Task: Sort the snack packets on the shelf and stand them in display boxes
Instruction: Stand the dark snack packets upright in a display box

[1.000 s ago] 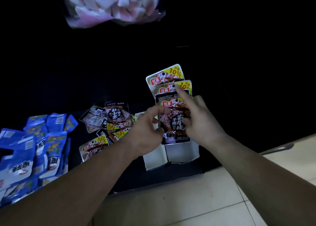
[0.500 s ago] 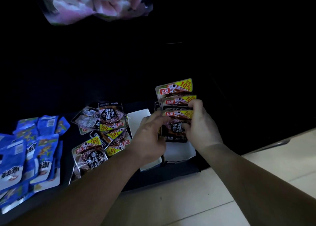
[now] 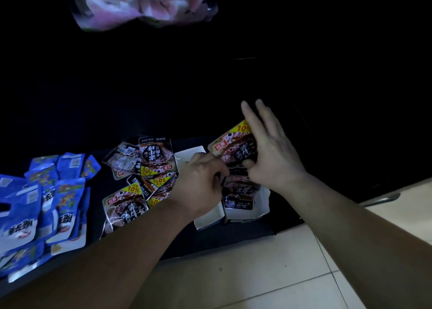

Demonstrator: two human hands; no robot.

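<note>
The right hand (image 3: 273, 159) is pinching a brown packet (image 3: 230, 146) with a yellow 10% corner, thumb pressing on its front while two fingers are sticking straight up behind it. The packet is tilting to the left, raised just above the white display box (image 3: 261, 207) that is sitting near the front edge of the dark shelf (image 3: 210, 241). Inside that box more packets (image 3: 238, 191) of the same kind are standing upright. The left hand (image 3: 201, 188) is hovering just beside them with its fingers curling toward their top edge, in front of a second white box (image 3: 207, 218) — whether it is gripping anything cannot be told. To the left of the boxes, loose brown packets (image 3: 145, 168) are lying in an overlapping heap toward the middle of the shelf, and blue packets (image 3: 46, 203) are piling up at its left end. A bag of pink and white sweets (image 3: 145, 2) is hanging above. Pale floor tiles (image 3: 257, 276) are showing below the shelf's front edge.
</note>
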